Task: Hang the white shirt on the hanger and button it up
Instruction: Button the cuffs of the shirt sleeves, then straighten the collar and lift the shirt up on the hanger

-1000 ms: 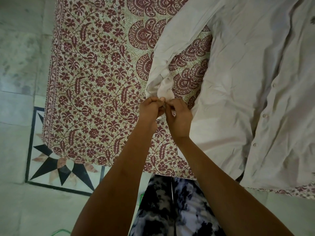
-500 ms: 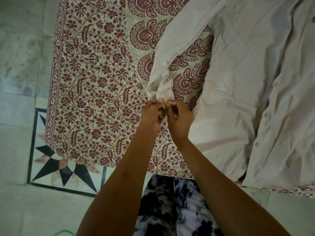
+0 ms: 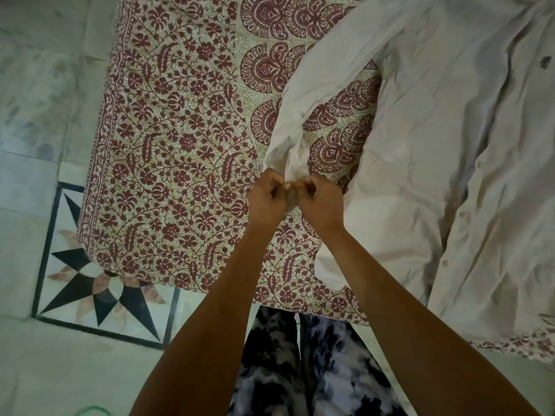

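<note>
No text, label, brand, number or sign can be read. A small dark mark point(image 3: 545, 62) on the white shirt point(image 3: 435, 115), toward 2 o'clock in the view, is too small and blurred to tell whether it is lettering. The maroon print on the bedsheet point(image 3: 180, 130) is flowers, leaves and fan shapes, not writing.
</note>
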`<state>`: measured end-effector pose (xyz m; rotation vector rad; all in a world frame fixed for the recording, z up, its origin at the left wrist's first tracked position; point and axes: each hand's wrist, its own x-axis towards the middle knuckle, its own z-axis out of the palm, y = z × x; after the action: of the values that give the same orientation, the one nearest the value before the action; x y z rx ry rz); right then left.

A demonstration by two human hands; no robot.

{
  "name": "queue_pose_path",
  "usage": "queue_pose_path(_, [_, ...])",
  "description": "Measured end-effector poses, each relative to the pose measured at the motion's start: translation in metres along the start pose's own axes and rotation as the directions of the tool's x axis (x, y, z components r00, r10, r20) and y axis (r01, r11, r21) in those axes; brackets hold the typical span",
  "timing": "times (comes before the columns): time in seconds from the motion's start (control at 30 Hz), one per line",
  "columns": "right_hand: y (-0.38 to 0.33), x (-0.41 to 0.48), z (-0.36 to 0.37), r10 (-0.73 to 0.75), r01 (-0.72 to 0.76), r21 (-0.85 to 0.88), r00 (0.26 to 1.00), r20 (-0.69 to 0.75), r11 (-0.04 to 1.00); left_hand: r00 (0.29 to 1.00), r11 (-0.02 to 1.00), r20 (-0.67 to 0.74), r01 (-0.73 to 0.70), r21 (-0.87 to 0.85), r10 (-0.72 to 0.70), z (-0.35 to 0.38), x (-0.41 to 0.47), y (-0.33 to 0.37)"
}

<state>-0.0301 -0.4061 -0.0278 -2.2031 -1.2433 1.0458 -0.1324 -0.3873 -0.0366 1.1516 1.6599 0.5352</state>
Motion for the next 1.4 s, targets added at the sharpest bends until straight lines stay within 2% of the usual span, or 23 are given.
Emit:
queue_pose_path(0.07, [-0.002, 0.007, -0.003, 0.084, -0.089, 0.046, 0.992, 0.093, 0.995, 0.999, 0.999, 0.033, -0.003, -0.036, 0.004, -0.001, -0.001, 0.002])
queue_pose_path(0.13, [-0.003, 0.015, -0.01, 0.148, -0.189, 0.172, 0.963, 0.227, 0.967, 0.997, 0.993, 0.073, 0.025, -0.118, -0.017, -0.002, -0.003, 0.001])
queue_pose_path(0.2, [-0.004, 0.023, -0.018, 0.209, -0.336, 0.313, 0.903, 0.376, 0.888, 0.992, 0.976, 0.119, 0.068, -0.209, -0.044, -0.005, -0.004, 0.002])
queue_pose_path(0.27, [-0.003, 0.029, -0.023, 0.25, -0.462, 0.382, 0.836, 0.488, 0.8, 0.985, 0.969, 0.163, 0.089, -0.229, -0.052, -0.005, -0.003, 0.003])
queue_pose_path(0.33, [0.0, 0.034, -0.026, 0.267, -0.508, 0.391, 0.807, 0.526, 0.768, 0.977, 0.974, 0.195, 0.125, -0.19, -0.087, -0.003, -0.003, 0.007])
queue_pose_path(0.4, [0.003, 0.036, -0.026, 0.265, -0.492, 0.358, 0.809, 0.525, 0.794, 0.979, 0.982, 0.165, 0.142, -0.128, -0.12, -0.001, -0.003, 0.011])
queue_pose_path(0.53, [0.013, 0.028, -0.022, 0.239, -0.383, 0.23, 0.845, 0.479, 0.895, 0.979, 0.975, 0.128, 0.133, 0.177, -0.157, -0.001, -0.002, 0.02])
queue_pose_path(0.63, [0.017, 0.015, -0.02, 0.207, -0.331, 0.249, 0.884, 0.42, 0.91, 0.976, 0.894, 0.118, 0.114, 0.434, -0.182, -0.009, -0.002, 0.025])
queue_pose_path(0.7, [0.015, 0.008, -0.027, 0.195, -0.302, 0.257, 0.908, 0.37, 0.918, 0.972, 0.851, 0.111, 0.123, 0.51, -0.207, -0.017, -0.006, 0.029])
queue_pose_path(0.77, [0.012, 0.002, -0.038, 0.199, -0.291, 0.262, 0.924, 0.327, 0.92, 0.975, 0.847, 0.098, 0.12, 0.518, -0.199, -0.022, -0.01, 0.032])
queue_pose_path(0.93, [0.01, -0.005, -0.075, 0.177, -0.212, 0.247, 0.972, 0.155, 0.946, 0.996, 0.896, 0.047, 0.042, 0.443, -0.071, -0.026, -0.023, 0.058])
queue_pose_path(1.13, [0.003, -0.013, -0.145, 0.212, -0.196, 0.322, 0.977, -0.016, 0.926, 0.983, 0.919, 0.16, -0.148, 0.366, 0.094, 0.0, -0.033, 0.122])
queue_pose_path(1.27, [0.009, -0.016, -0.201, 0.263, -0.192, 0.466, 0.961, -0.092, 0.864, 0.947, 0.907, 0.281, -0.25, 0.338, 0.156, 0.037, -0.035, 0.171])
queue_pose_path(1.4, [0.028, -0.01, -0.257, 0.311, -0.181, 0.514, 0.933, -0.178, 0.838, 0.92, 0.883, 0.315, -0.337, 0.326, 0.235, 0.08, -0.043, 0.218])
